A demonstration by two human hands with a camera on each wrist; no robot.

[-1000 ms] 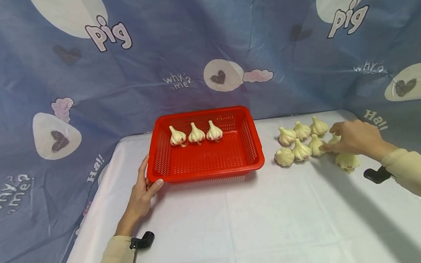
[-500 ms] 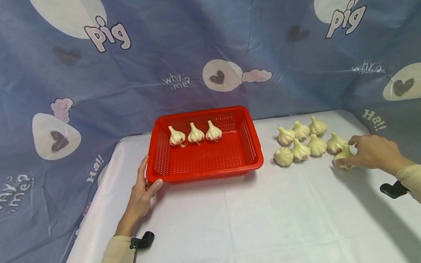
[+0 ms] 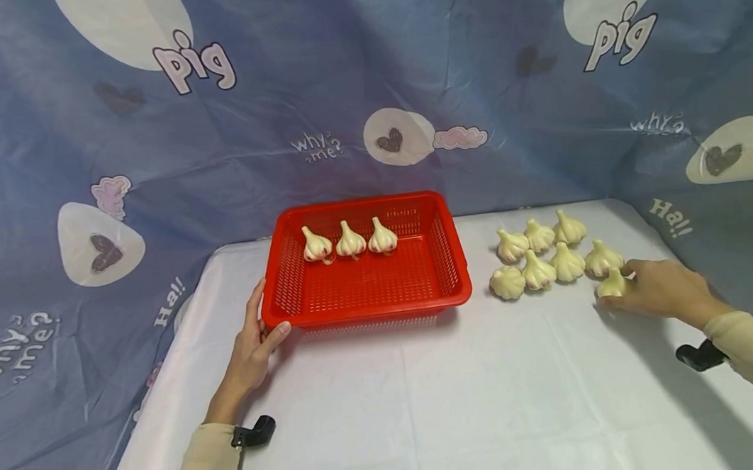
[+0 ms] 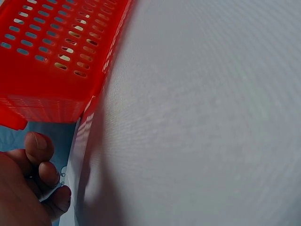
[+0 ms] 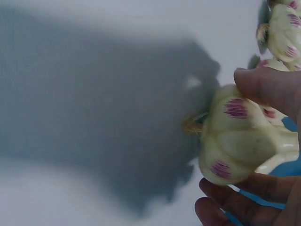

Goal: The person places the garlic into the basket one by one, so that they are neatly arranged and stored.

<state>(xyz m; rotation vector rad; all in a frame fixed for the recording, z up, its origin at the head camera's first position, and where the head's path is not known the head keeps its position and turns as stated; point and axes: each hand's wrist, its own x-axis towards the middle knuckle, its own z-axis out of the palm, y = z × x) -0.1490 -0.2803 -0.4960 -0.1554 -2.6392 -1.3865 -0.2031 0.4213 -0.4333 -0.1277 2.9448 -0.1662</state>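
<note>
Head view puts the garlic bulb at the person's right, in the right hand, thumb on one side and fingers on the other, spread no wider than the bulb's body. Right wrist view agrees — thumb above, bent fingers below in that frame — and shows the long axis: root tuft pointing back towards the person, neck pointing away. Whether the bulb rests on the white cloth or sits just above it, I cannot tell. The right hand is plainly the nearer, reaching the bulb from its right, so the bulb's left faces the rest. One neighbouring bulb lies just beyond it, slightly left; six other bulbs lie farther left in two rows. Past them, well apart, stands the red basket, three bulbs towards its far wall. The left hand is at the basket's near left corner, thumb by the rim, forefinger along the outer left side, the fingers seen in the left wrist view loosely bent — whether it truly grips, I cannot tell.
</note>
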